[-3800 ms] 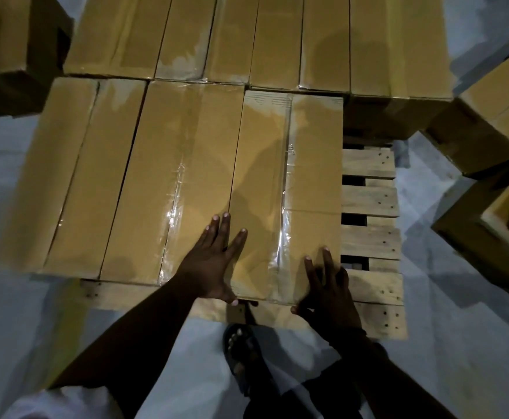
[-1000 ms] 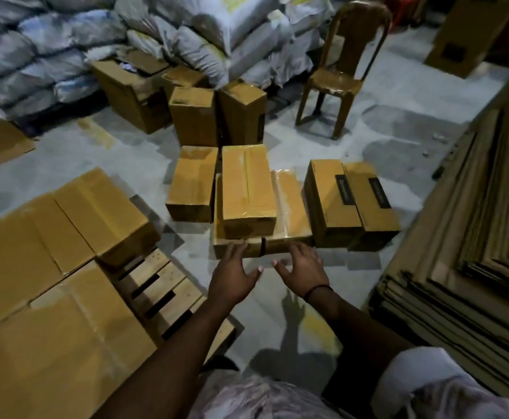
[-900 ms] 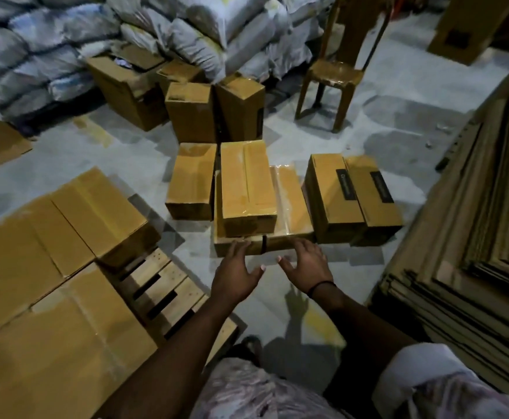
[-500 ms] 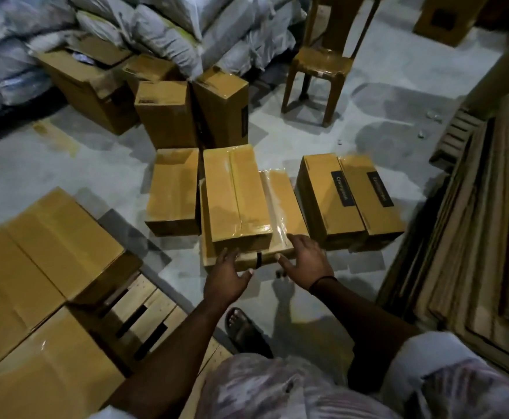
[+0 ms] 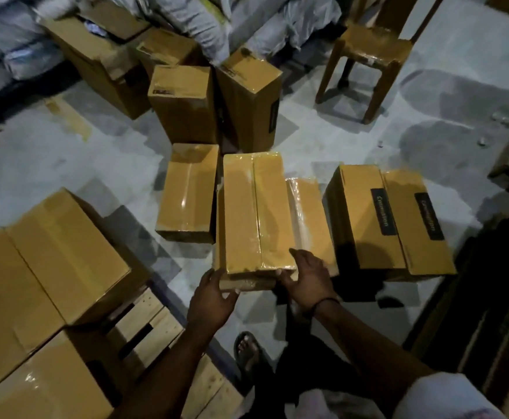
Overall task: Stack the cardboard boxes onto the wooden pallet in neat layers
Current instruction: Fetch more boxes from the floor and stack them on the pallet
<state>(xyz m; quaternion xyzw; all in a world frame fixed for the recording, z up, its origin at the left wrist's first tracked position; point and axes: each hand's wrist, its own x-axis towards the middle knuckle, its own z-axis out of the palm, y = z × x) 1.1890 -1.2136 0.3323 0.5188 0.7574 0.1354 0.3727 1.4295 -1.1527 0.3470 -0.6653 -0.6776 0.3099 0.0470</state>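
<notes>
Honestly, I worry the top box [image 5: 254,211] slides off the wider box [image 5: 306,220] beneath: my left hand [image 5: 212,297] and right hand [image 5: 309,276], fingers spread, only touch its near corners. The pallet [image 5: 153,328] waits just left.

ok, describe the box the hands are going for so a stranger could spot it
Start at the wooden chair and come toward the camera to the floor boxes. The target box sits mid-row; alone among them it rests on another box, with both hands at its near end.
</notes>
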